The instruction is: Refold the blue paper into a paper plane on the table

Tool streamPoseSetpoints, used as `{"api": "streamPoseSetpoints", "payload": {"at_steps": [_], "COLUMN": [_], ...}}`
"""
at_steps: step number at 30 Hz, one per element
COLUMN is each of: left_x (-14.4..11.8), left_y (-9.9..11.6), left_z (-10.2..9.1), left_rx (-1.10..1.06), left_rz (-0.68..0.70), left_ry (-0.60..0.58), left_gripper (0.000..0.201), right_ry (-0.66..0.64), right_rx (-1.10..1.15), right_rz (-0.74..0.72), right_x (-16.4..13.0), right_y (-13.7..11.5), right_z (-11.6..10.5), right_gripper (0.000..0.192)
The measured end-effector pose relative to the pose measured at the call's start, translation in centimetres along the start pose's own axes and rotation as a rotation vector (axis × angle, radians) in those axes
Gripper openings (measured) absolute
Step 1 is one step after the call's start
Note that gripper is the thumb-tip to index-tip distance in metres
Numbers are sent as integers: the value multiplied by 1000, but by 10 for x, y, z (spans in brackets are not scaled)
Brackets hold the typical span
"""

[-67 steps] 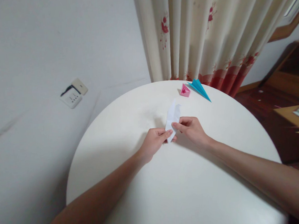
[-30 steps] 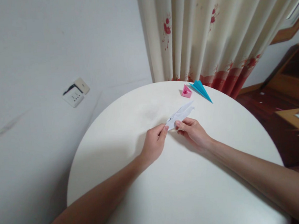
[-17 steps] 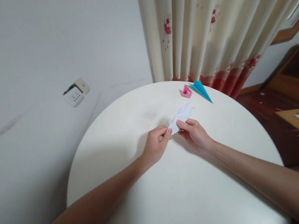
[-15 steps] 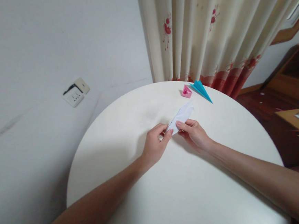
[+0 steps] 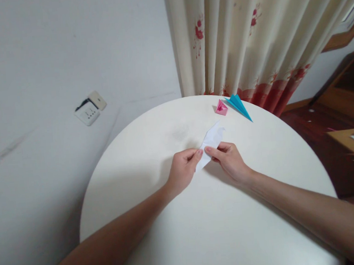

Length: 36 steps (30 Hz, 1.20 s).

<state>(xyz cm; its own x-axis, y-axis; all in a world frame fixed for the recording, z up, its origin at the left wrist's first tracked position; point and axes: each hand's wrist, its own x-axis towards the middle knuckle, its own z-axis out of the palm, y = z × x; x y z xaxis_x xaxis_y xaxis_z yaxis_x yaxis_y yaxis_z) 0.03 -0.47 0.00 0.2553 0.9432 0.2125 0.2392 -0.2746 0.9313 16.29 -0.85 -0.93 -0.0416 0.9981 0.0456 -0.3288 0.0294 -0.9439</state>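
**Both hands pinch a folded white paper**

The left hand (image 5: pixel 182 173) and right hand (image 5: pixel 230 161) grip the near end of a white folded paper (image 5: pixel 212 140) above the round white table (image 5: pixel 209 228). A pink paper shape (image 5: pixel 221 108) and blue paper plane (image 5: pixel 239 106) lie near the far rim, before the curtain (image 5: pixel 249 37).

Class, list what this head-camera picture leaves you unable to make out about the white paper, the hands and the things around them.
- White paper: near end hidden in the head view by the left hand and right hand; its folds are too faint.
- Pink paper shape and blue paper plane: too small to read folds.
- Table: near edge cut off by the frame bottom.
- Wall socket: too small for detail.
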Motion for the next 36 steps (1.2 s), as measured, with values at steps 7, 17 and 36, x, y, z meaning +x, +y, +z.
{"api": "streamPoseSetpoints", "payload": {"at_steps": [7, 17, 36], "left_x": [6, 6, 5], "left_y": [-3, -4, -9], "left_z": [-1, -6, -6], "left_rx": [-246, -270, -331], "left_rz": [-271, -362, -396], "left_ry": [-188, -387, -436], "left_gripper": [47, 52, 48], "right_ry": [27, -17, 4], "right_rx": [-200, -299, -233], "right_rz": [-13, -40, 48], "right_x": [3, 6, 8], "right_y": [-3, 0, -5], "right_z": [2, -5, -6], "right_gripper": [27, 28, 32]}}
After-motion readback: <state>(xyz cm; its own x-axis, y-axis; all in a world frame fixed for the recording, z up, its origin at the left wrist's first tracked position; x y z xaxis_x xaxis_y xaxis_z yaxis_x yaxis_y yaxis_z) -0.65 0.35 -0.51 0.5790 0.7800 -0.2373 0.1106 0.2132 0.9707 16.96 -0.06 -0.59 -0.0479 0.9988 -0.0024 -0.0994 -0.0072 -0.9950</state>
